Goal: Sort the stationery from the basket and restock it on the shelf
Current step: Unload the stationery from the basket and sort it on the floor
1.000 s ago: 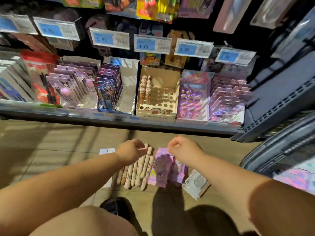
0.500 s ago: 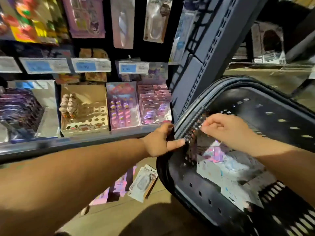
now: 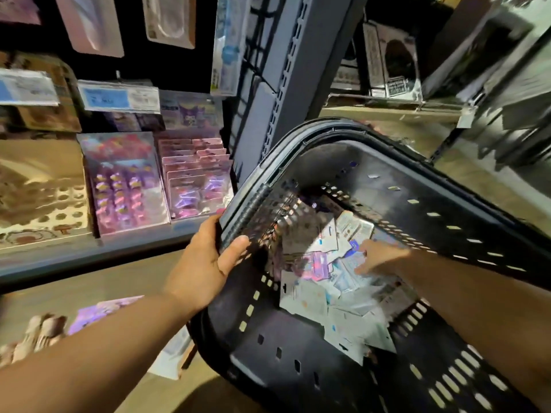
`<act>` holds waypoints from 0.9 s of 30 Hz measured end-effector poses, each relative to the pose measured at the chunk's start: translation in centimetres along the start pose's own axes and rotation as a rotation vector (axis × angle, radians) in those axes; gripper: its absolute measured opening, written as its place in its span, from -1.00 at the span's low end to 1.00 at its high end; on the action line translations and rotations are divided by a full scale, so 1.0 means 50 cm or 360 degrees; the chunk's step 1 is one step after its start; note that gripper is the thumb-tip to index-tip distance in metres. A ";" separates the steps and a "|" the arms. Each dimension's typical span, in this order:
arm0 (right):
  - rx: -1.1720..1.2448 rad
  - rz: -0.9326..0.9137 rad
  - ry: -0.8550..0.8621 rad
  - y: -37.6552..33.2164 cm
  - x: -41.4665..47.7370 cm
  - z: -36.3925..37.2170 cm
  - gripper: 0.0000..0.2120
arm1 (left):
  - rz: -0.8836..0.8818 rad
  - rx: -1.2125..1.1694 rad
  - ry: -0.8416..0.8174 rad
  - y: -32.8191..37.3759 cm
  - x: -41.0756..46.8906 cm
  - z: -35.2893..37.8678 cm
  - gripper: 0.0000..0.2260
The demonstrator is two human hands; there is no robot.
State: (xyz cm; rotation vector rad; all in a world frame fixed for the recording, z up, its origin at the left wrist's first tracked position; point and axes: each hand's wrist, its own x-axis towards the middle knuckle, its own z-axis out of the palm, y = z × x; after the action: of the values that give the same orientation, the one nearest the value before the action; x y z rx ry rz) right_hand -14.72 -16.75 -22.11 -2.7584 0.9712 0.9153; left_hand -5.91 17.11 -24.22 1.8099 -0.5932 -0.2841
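Observation:
A black plastic basket (image 3: 423, 186) fills the right half of the view, tilted toward me. Several packaged stationery cards (image 3: 325, 281), white, pink and pale blue, lie jumbled at its bottom. My left hand (image 3: 205, 263) grips the basket's near-left rim, thumb inside, fingers outside. My right hand (image 3: 378, 257) reaches down inside the basket with fingers extended onto the packets; it is blurred, and whether it holds one is unclear. The shelf (image 3: 89, 251) at left carries pink packs (image 3: 196, 180) and a beige pen box with holes (image 3: 41, 192).
On the floor at lower left lie several pens (image 3: 32, 338), pink packets (image 3: 101, 311) and a white packet (image 3: 170, 356). A grey shelf upright (image 3: 280, 73) stands just behind the basket. Price tags (image 3: 116, 96) hang above the shelf.
The view swung right from the floor items to the basket. My left hand took hold of the basket rim, and my right hand went from the rim down into the packets.

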 end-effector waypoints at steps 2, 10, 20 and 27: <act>-0.0011 0.0139 0.0001 0.006 0.026 0.016 -0.37 | 0.0022 0.0030 0.0014 0.001 0.004 0.001 -0.49; 0.0110 0.0386 0.0074 0.035 0.109 0.066 -0.27 | 0.0002 0.0022 0.0045 -0.004 0.004 0.015 -0.41; 0.0226 0.0392 0.0018 0.044 0.194 0.095 0.05 | -0.0025 -0.0020 0.0137 0.017 -0.029 0.035 -0.58; 0.0371 0.0655 0.0179 0.038 0.187 0.135 -0.01 | -0.0014 -0.0034 0.0180 0.028 -0.029 0.044 -0.54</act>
State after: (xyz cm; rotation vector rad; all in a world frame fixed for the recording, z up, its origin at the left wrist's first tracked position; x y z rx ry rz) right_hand -13.49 -21.62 -32.63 -2.4797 1.5937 0.6373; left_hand -8.55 15.76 -23.74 1.7957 -0.5011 -0.1920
